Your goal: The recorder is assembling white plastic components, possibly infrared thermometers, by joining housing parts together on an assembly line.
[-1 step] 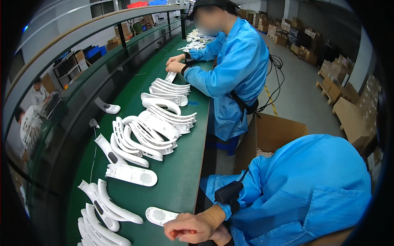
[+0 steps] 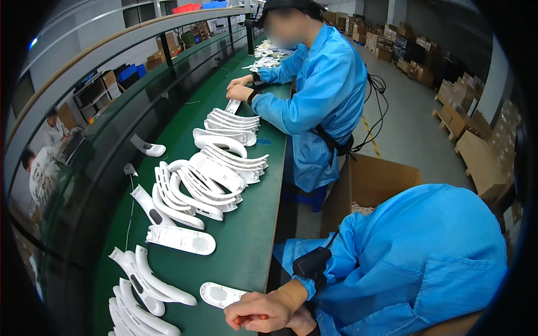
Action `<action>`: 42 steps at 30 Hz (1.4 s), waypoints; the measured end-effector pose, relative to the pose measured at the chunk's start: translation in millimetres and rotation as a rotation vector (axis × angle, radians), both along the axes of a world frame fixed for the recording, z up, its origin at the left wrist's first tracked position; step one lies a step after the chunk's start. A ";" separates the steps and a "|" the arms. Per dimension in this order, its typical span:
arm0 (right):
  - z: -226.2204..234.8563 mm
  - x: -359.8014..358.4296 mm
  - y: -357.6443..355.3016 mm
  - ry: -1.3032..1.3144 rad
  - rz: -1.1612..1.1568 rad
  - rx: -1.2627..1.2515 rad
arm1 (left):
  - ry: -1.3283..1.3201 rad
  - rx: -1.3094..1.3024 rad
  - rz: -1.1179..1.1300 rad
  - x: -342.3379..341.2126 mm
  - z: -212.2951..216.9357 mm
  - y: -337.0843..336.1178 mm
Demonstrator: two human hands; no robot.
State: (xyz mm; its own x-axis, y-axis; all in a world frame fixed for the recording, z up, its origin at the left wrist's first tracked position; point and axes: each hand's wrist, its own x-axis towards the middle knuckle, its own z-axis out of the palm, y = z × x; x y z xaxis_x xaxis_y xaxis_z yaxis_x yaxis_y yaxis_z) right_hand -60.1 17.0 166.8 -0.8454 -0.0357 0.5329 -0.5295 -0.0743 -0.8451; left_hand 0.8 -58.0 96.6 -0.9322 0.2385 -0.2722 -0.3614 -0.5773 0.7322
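Practically nothing changed vs the previous frame: same hand pose, parts in the same layout, just a tiny shift of the whole view. For the work in hand that means no visible progress: no part moved between groups, none put down. Right hand [image 2: 258, 311] is at the lower edge, fingers curled in, small orange-red bits [image 2: 263, 317] showing at them; can't tell what those are. Active part looks to be the white perforated shell [image 2: 218, 294], at the near edge of the green table [image 2: 241, 257]: rounded end pointing left, far end running out of sight behind the right hand. Can't confirm whether that hand grasps it or only overlaps it in view. Left hand [image 2: 304, 322] sits behind and below, mostly covered; can't tell its state. Black wrist unit [image 2: 311, 264] is on the near blue sleeve. Up the table from the shell: another white grille shell [image 2: 180, 239] lying alone, grille end right. To the left, a small group of curved white pieces [image 2: 159, 283], with a nested row [image 2: 137, 316] just below, cut by the frame. Bigger heap of white parts [image 2: 216, 168] further up. Beyond it, a co-worker [image 2: 330, 95] has both hands at a white piece [image 2: 232, 105]. Brown carton [image 2: 386, 173] stands beside the table, on the floor side.
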 end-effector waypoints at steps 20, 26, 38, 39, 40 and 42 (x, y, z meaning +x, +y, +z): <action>-36.9 -15.5 136.7 -0.597 0.135 -0.755 | 0.899 -1.976 -0.242 -169.5 177.3 -91.3; -33.7 -25.2 131.3 -0.595 0.207 -0.712 | 1.320 -2.098 0.049 -330.1 173.9 -116.1; -40.0 -26.4 136.2 -0.573 0.244 -0.711 | 1.644 -1.833 -0.254 -253.2 164.2 -20.8; -39.7 -27.1 136.6 -0.577 0.247 -0.697 | 1.638 -1.835 -0.246 -245.4 157.5 -25.6; -38.4 -27.5 136.5 -0.581 0.255 -0.691 | 1.605 -1.775 -0.296 -240.1 149.7 -35.9; -38.0 -27.2 135.2 -0.596 0.234 -0.671 | 1.563 -1.727 -0.340 -224.2 138.1 -43.5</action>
State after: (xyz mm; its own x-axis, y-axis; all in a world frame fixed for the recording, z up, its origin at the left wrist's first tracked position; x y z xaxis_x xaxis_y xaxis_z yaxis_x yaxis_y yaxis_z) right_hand -87.3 152.2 128.8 -0.9966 -0.0813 -0.0164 0.0686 -0.6964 -0.7143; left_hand -223.4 -101.6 234.7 -0.5491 0.7839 0.2898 0.8207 0.5714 0.0092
